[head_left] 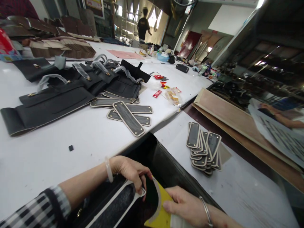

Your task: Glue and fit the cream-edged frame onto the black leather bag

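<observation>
1. The pale-edged black panel (117, 205) is pinched at its end by the fingers of the left hand (130, 172).
2. The yellow sheet (163, 202) is grasped by the fingers of the right hand (181, 204), near the panel.
3. On the table (54, 161), black bags (64, 96) are laid.

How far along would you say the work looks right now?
The black bags on the table already have handles. In hand: the left hand pinches a pale-edged black piece; the right hand holds a yellow piece. The studded strips, some stacked, lie loose, so are probably left.
</observation>
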Action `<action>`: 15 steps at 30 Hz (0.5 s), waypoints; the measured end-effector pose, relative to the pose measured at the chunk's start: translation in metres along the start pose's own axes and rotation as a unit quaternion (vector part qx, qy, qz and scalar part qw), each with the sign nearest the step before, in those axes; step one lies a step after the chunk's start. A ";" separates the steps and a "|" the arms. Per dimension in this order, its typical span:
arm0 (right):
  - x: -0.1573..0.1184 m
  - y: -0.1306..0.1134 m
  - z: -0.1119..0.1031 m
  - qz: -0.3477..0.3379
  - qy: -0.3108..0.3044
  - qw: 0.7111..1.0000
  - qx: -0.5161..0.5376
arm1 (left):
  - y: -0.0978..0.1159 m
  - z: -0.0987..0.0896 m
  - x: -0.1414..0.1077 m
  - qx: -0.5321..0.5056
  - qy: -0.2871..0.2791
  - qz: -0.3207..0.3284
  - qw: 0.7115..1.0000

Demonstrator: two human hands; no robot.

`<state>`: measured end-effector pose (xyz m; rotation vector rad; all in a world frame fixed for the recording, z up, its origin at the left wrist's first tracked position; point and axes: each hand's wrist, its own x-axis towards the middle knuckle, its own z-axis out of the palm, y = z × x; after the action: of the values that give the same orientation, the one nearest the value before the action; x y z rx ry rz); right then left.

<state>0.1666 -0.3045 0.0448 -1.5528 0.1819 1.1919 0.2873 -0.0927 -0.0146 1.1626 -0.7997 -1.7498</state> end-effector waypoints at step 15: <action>0.038 -0.005 0.003 0.022 -0.043 0.995 -0.089 | -0.005 0.002 -0.008 0.151 0.147 -0.021 0.977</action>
<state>0.1865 -0.2828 0.0204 -1.6542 0.0546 1.3363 0.2853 -0.0838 -0.0151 1.6077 -0.8827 -1.4725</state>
